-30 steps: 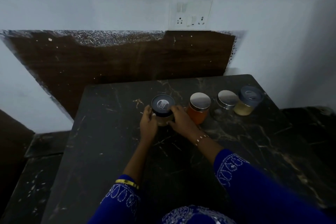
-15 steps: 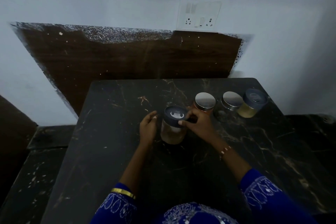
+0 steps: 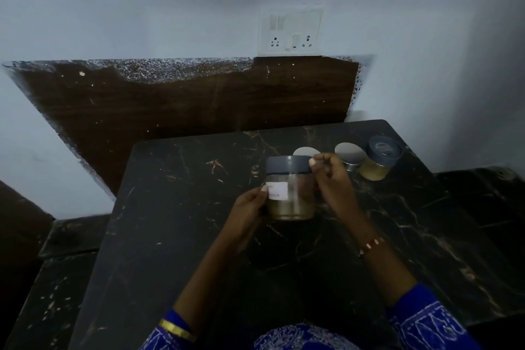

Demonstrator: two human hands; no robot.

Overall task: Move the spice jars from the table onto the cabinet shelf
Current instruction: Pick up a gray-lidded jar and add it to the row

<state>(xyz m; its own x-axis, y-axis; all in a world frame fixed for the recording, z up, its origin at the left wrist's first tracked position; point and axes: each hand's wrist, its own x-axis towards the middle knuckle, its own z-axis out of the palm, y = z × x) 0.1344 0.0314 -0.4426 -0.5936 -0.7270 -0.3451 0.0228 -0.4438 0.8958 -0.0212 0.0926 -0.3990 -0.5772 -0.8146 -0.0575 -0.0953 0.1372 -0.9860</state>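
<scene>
I hold the blue-lidded spice jar (image 3: 289, 189) upright between both hands, above the black marble-patterned worktop (image 3: 176, 236). My left hand (image 3: 250, 214) wraps the lower glass wall, thumb pressed on the white paper label, so that grip is clasped round the jar. My right hand (image 3: 329, 179) curls round the far side, its thumb tip against the rim of the round, dull blue plastic lid; that grip is also closed on the jar. The jar is a clear cylinder with brownish-tan powder filling its lower part.

Behind my right hand a silver-lidded jar (image 3: 304, 151) shows only its flat, shiny round lid. To its right stands a second silver-lidded jar (image 3: 350, 157), and just beside that a yellow spice jar (image 3: 379, 162) with a blue lid and pale yellow powder in clear glass; whether the two touch I cannot tell. All three stand on the worktop near its far right edge.

A dark wood-grain panel (image 3: 184, 105) with a ragged, speckled top edge leans on the pale wall, beneath a white switch-and-socket plate (image 3: 290, 30). A gold bangle (image 3: 177, 329) circles my left wrist, a beaded bracelet (image 3: 370, 246) my right.
</scene>
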